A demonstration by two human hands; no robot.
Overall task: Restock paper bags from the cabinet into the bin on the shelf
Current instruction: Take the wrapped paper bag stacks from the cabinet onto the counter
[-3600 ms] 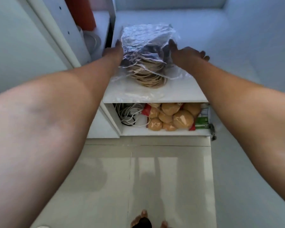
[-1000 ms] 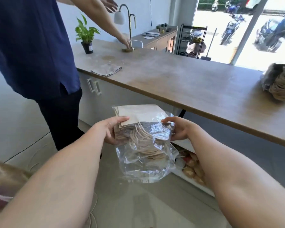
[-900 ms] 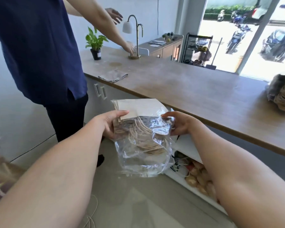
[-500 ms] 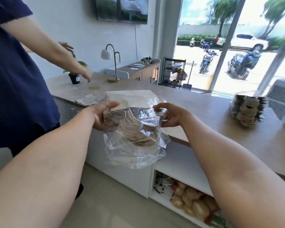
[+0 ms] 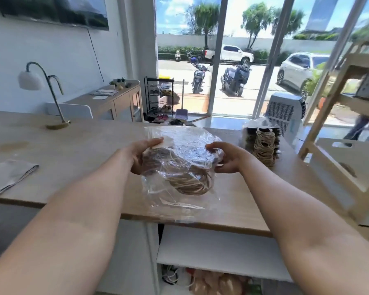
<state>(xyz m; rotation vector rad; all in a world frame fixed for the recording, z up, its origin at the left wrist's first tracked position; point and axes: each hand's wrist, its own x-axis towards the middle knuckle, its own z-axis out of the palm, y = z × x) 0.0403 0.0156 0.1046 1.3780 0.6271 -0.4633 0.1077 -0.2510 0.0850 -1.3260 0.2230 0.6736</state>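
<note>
A clear plastic pack of paper bags (image 5: 182,167), with their twine handles showing through, is held over the wooden counter (image 5: 83,150). My left hand (image 5: 140,155) grips its left side and my right hand (image 5: 226,157) grips its right side. The loose plastic hangs down past the counter's front edge. A second stack of paper bags (image 5: 262,143) stands upright on the counter to the right. The open cabinet shelf (image 5: 217,250) lies below the counter. A wooden shelf unit (image 5: 345,116) stands at the far right; I cannot make out a bin on it.
A curved desk lamp (image 5: 45,92) stands on the counter at the left, and a folded grey cloth (image 5: 8,175) lies near the left front edge. Brown packets (image 5: 217,283) and white cords fill the cabinet's lowest level. Glass doors face a street beyond.
I lifted the pack out of the cabinet with both hands and raised it over the counter. My view rose and turned right; the person in the blue shirt has left the frame.
</note>
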